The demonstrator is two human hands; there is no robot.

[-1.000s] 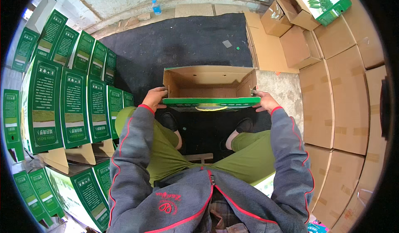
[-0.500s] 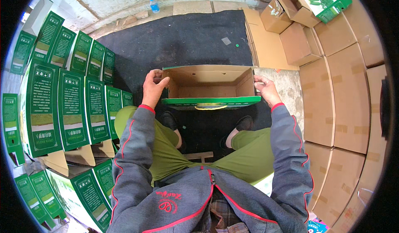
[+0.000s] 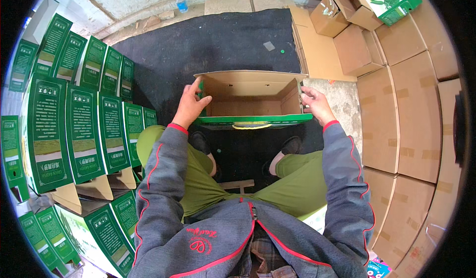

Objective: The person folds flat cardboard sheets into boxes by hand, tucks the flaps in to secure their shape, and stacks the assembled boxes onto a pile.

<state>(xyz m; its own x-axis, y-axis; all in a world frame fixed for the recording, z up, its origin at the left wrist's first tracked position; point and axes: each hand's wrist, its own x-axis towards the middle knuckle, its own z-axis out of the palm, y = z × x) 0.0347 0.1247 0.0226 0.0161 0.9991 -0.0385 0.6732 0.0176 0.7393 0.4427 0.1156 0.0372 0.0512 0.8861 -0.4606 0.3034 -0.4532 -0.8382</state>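
A cardboard carton (image 3: 250, 107), green outside and brown inside, is between my two hands above the dark mat, its open top facing me. A yellow cord handle (image 3: 253, 126) shows on its near green side. My left hand (image 3: 192, 103) grips the carton's left end, index finger stretched along the edge and thumb over the near corner. At the right end, my right hand (image 3: 317, 103) has its fingers bent round the edge. Nothing shows inside the carton. The fingertips on its outer side are partly hidden.
Rows of green cartons (image 3: 47, 134) stand on my left. Stacked brown boxes (image 3: 416, 114) line my right, with open brown boxes (image 3: 354, 50) at the far right. A dark mat (image 3: 198, 40) covers the floor, and a blue-tinted bottle (image 3: 182, 3) stands by the far wall.
My left hand has shifted a little to the right, its thumb now over the carton's near left corner. The carton's far wall has risen slightly, and its near side has tipped lower.
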